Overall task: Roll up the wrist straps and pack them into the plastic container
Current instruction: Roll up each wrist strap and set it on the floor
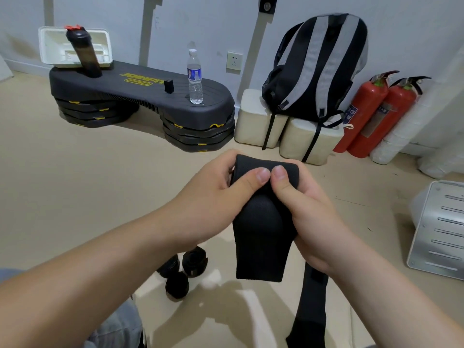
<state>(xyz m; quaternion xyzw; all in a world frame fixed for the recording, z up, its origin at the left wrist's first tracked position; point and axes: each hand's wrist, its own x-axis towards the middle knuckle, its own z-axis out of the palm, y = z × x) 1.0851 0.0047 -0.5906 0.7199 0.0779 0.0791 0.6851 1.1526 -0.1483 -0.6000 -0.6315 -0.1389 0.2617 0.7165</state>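
2 hands meet over 1 black wrist strap (261, 234): the left hand (213, 197) and the right hand (308, 212) both grip its folded upper end, thumbs pressed side by side on top, while its broad end hangs between the wrists and a long tail drops below the right hand. Beneath them, 3 rolled straps (183, 270) lie close together on the beige floor (75, 184). To the right lies 1 slotted metal panel (437, 234). Farther off, 1 black step platform (150, 96) carries 1 water bottle (194, 76), 1 dark shaker bottle (85, 56) and, behind the shaker, 1 white plastic container (50, 46) propped on edge with its open side facing the person. Against the pale wall (200, 21) sit 1 backpack (319, 71) on 2 cream blocks (253, 121) and 2 red fire extinguishers (364, 114)
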